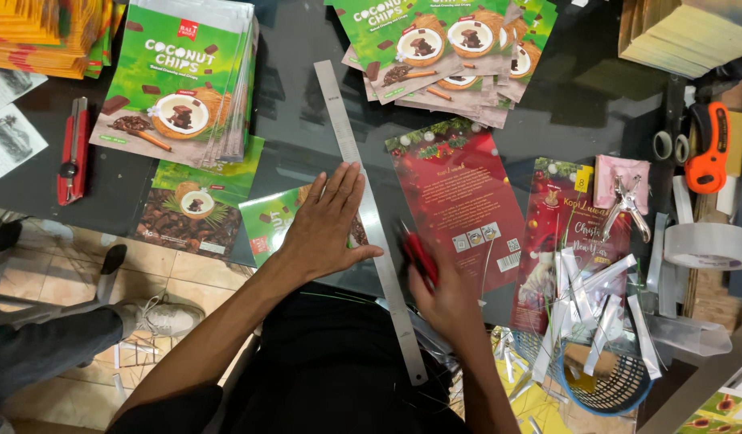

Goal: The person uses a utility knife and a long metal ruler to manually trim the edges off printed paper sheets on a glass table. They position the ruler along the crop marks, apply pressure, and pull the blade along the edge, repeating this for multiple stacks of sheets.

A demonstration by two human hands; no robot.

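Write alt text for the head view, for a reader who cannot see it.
A person's left hand presses flat on a long metal ruler and a green pouch on a dark glass table, while the right hand holds a red cutter beside a red pouch.

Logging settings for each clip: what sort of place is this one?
Probably a small packaging or print-finishing workshop. Stacks of green printed snack pouches cover a dark glass table; the left hand presses a long metal ruler flat while the right hand holds a red cutter; tape rolls lie nearby.

Left hand (327, 221) flat, fingers (339, 183) spread; right hand (443, 293) fisted, gripping.
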